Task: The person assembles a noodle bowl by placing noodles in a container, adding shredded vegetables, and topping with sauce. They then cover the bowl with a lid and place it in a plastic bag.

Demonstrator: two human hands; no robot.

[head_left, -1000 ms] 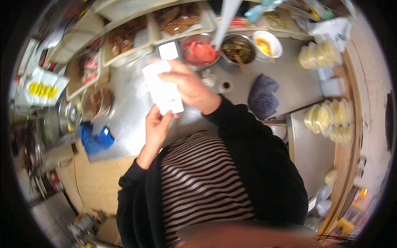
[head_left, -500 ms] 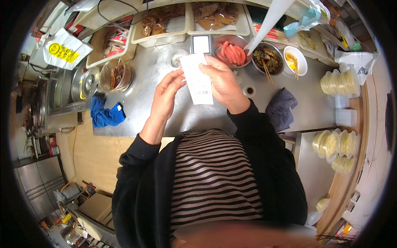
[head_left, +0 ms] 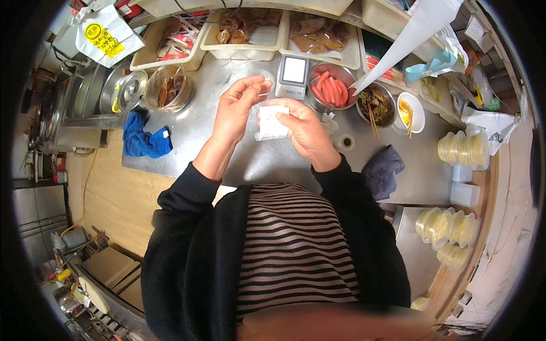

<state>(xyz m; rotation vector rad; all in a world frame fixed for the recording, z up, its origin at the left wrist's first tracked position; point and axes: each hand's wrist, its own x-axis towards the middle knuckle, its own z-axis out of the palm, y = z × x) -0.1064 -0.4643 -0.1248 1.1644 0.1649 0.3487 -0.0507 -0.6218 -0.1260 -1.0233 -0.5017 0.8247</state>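
Observation:
A white printed paper slip [head_left: 273,123], like a receipt, is pinched between the thumb and fingers of my right hand [head_left: 307,128]; it looks folded over and short. My left hand [head_left: 238,109] is raised just left of the slip, apart from it. Its thumb and bent fingertips come together, and whether anything small is between them cannot be made out. Just beyond my hands stands a small grey device [head_left: 293,78] with a bright white screen. A steel bowl of pink-red sausages [head_left: 331,91] sits to its right.
On the steel table [head_left: 187,133] are a blue cloth [head_left: 145,136], a grey cloth [head_left: 384,172], a small roll [head_left: 344,142] and a dark-food bowl with chopsticks [head_left: 375,105]. A white bowl [head_left: 410,113] stands right. Bins of packets [head_left: 239,51] line the back; stacked tubs [head_left: 463,149] stand right.
The slip went from hanging long to short and folded, and sits lower. My left hand has moved off its edge and up, fingers drawn together. The view has shifted slightly.

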